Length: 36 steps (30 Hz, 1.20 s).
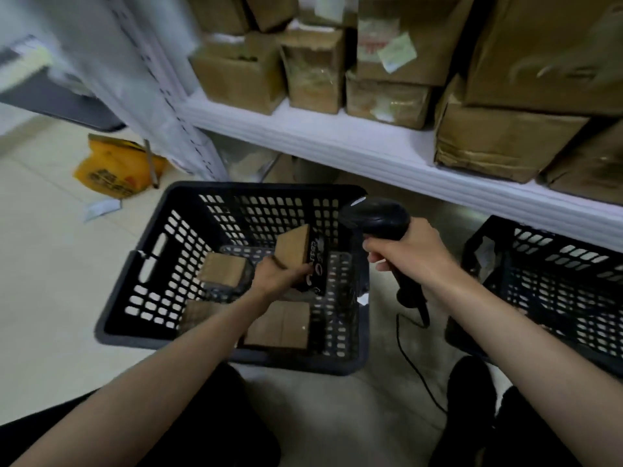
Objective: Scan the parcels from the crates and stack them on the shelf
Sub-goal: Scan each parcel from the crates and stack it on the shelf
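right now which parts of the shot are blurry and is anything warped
Head view: motion blur smears the brown cardboard boxes top right and the yellow plastic bag; the white metal shelf edge bows from wide-angle distortion; the black handheld scanner is fairly sharp.

Dim, even indoor light; motion blur smears the upper corners, and wide-angle distortion bends the edges.

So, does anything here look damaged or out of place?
Yes. On the floor left of the crate lie a yellow bag and a scrap of paper. On the shelf, the large box at the right looks crushed, with worn edges.
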### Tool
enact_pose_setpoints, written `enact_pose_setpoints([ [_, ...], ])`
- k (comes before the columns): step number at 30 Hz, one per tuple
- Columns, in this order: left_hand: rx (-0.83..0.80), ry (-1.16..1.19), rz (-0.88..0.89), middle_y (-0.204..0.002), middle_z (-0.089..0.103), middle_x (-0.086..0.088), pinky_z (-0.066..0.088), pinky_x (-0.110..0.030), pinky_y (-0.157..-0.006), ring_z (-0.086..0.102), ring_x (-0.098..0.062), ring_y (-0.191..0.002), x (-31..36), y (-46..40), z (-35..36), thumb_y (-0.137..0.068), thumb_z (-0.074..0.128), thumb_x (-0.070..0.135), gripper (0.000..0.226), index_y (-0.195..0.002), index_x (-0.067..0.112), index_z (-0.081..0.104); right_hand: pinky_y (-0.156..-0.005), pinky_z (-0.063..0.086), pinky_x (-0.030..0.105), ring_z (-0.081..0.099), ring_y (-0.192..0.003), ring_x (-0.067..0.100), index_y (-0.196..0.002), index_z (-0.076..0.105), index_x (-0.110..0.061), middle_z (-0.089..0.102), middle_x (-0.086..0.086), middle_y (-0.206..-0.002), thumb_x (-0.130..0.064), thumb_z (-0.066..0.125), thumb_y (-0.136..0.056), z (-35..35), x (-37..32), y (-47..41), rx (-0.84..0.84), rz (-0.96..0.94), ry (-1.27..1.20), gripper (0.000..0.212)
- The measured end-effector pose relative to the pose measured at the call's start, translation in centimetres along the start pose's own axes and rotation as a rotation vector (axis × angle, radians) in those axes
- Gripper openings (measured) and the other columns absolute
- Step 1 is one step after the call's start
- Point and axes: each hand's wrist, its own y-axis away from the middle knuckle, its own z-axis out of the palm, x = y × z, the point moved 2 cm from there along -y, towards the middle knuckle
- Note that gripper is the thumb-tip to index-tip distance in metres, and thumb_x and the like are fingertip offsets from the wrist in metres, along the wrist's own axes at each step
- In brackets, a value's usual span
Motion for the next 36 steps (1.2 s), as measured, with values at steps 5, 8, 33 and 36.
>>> enact_pose_setpoints([
  [5,0.028,0.229,0.131,-0.112,0.07,0.001,0.051,-0.013,-0.058,0.07,-0.01,-0.091,4.0,8.5,-5.9,-0.084,0.082,0.041,0.062,-0.133,0.015,0.054,-0.086,0.061,0.049,0.077,-0.082,0.024,-0.097,0.078,-0.013,0.079,0.006,-0.082,-0.015,0.08,-0.083,1.8,-0.8,2.9,-0.058,-0.013,-0.165,0.014],
  [8,0.016,0.321,0.183,-0.117,0.07,0.0,0.048,-0.018,-0.063,0.069,-0.008,-0.088,5.4,12.7,-7.8,-0.085,0.077,0.046,0.07,-0.143,0.018,0.052,-0.09,0.06,0.051,0.076,-0.088,0.029,-0.097,0.078,-0.012,0.079,0.008,-0.085,-0.017,0.08,-0.085,2.2,-0.8,4.5,-0.072,-0.012,-0.275,0.013],
  [33,-0.095,0.478,0.309,-0.104,0.079,-0.005,0.06,-0.023,-0.07,0.077,-0.018,-0.093,10.4,17.3,-6.1,-0.073,0.08,0.04,0.078,-0.137,0.009,0.049,-0.077,0.06,0.03,0.075,-0.084,0.023,-0.097,0.077,-0.003,0.079,0.014,-0.092,0.0,0.075,-0.086,-0.6,-2.1,7.1,-0.076,-0.249,-0.419,0.012],
  [36,-0.09,0.533,0.34,-0.11,0.078,-0.004,0.061,-0.025,-0.076,0.076,-0.021,-0.101,10.2,17.4,-6.8,-0.08,0.076,0.044,0.076,-0.14,0.008,0.048,-0.068,0.056,0.032,0.069,-0.07,0.018,-0.093,0.076,-0.002,0.075,0.014,-0.079,-0.001,0.077,-0.083,-1.6,-1.5,7.2,-0.041,-0.218,-0.344,0.011],
])
